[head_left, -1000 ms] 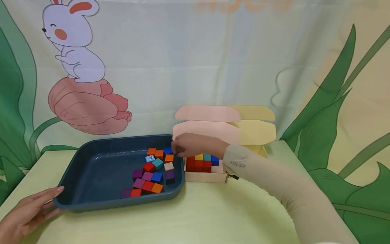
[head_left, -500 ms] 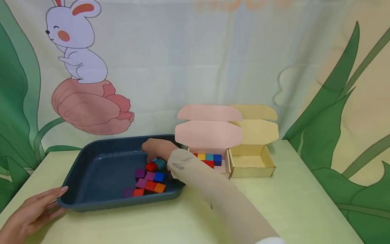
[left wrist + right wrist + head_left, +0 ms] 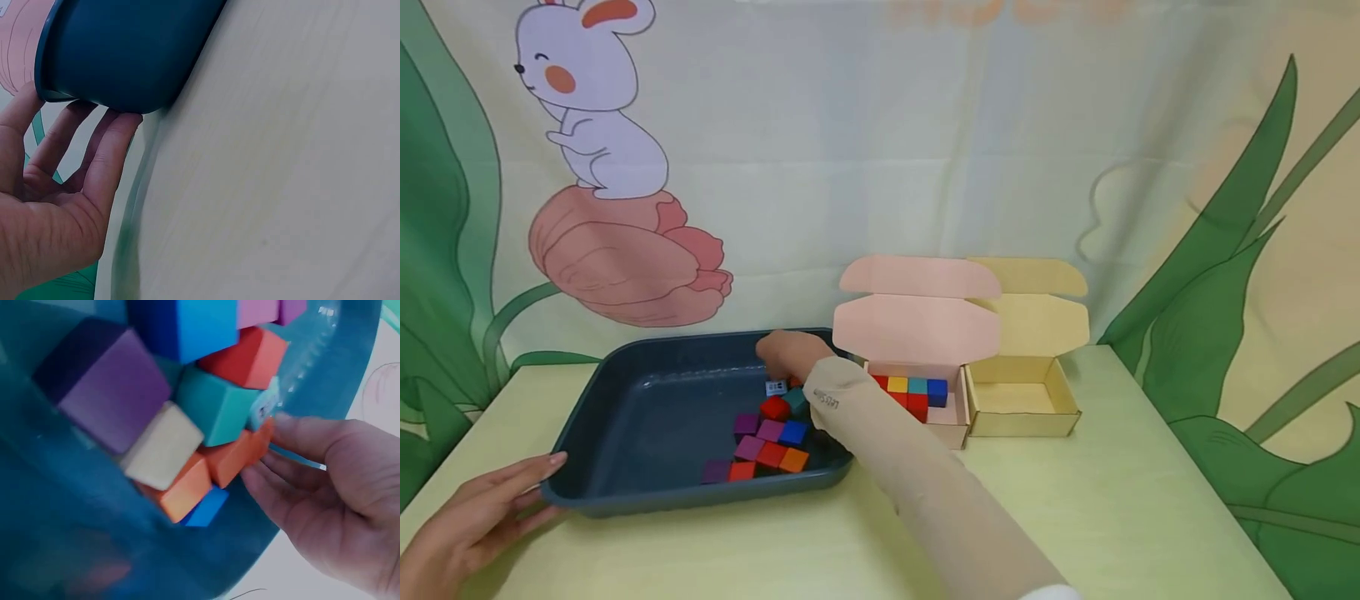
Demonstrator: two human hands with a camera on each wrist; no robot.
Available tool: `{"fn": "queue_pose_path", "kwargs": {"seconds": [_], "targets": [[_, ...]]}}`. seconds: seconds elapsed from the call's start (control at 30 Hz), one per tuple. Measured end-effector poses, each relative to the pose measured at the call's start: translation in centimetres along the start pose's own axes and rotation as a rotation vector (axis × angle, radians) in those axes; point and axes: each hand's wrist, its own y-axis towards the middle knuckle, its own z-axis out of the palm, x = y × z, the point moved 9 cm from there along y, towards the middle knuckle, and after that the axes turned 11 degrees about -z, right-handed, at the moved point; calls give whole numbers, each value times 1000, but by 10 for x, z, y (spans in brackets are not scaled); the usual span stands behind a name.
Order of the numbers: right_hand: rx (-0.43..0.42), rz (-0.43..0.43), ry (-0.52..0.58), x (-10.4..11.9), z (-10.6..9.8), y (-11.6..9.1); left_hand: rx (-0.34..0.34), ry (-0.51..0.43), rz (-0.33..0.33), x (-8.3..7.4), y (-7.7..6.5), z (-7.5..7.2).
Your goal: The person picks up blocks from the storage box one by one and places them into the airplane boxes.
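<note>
A dark blue tray (image 3: 655,433) stands on the left part of the table. My left hand (image 3: 482,512) grips its near left corner, thumb at the rim and fingers against the outer wall (image 3: 125,62). My right hand (image 3: 793,354) reaches in at the tray's far right. In the right wrist view, its thumb and fingers pinch an orange cube (image 3: 263,439) at the end of the cluster. Beside it lie another orange cube (image 3: 226,461), a teal cube (image 3: 215,403), a light blue printed cube (image 3: 264,403) and a beige cube (image 3: 164,447).
More purple, red, blue and orange cubes lie at the tray's near right, among them a red cube (image 3: 771,454). A pink box (image 3: 955,408) holds several coloured cubes. Right of it stands an open yellow box (image 3: 1022,396). A printed cloth (image 3: 775,208) hangs behind the table.
My right hand has moved left from between tray and pink box into the tray, down to the orange cubes. The left hand stays at the tray's corner.
</note>
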Motion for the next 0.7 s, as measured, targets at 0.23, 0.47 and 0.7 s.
{"fn": "queue_pose_path", "kwargs": {"seconds": [0.23,0.47,0.7], "targets": [[-47,2,0,-7,1,3,8,-6,3,0,-2,2],[-133,-44,-29,-8,-7,1,9,-31,-7,1,-4,4],[-228,-115,-27,-6,-33,-12,9,-39,-4,0,-4,4]]}}
